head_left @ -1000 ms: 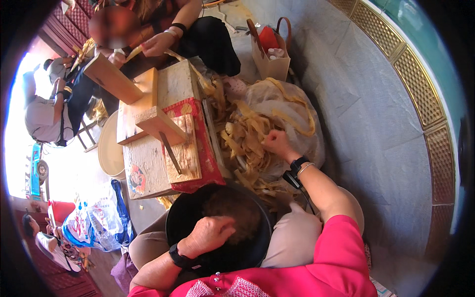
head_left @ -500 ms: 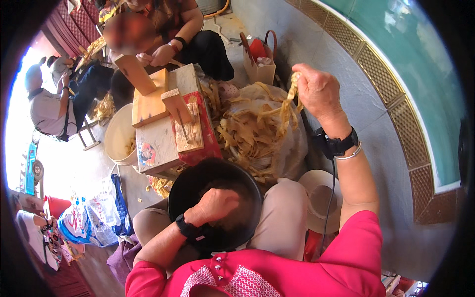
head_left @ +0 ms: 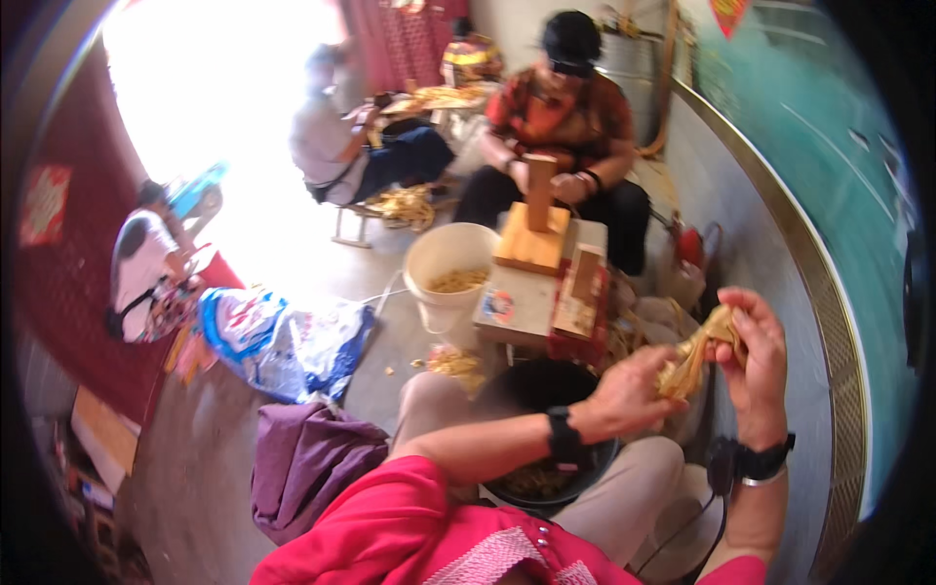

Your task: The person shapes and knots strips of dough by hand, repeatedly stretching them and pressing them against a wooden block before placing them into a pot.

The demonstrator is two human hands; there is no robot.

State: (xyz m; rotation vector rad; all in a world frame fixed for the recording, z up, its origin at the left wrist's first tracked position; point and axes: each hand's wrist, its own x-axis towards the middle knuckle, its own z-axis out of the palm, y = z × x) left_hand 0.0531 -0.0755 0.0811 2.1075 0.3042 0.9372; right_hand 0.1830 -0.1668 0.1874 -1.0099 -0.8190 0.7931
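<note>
A bunched yellowish dried strip is stretched between my hands at the right, above my knee. My right hand grips its upper end between thumb and fingers. At its lower end, my left hand has its fingers closed on it, slightly blurred. Below my left forearm, a black tub stands between my knees with some dull material in its bottom. Just beyond the tub, a wooden block with an upright post and a smaller wooden stand rest on a box.
A cream bucket holding yellowish pieces stands left of the box. A co-worker sits facing me behind it; others sit farther left. A plastic bag and purple cloth lie left. A wall runs along my right.
My view has swung left and up. My left hand has left the tub and come to the strip. My right hand has lowered, still gripping the strip.
</note>
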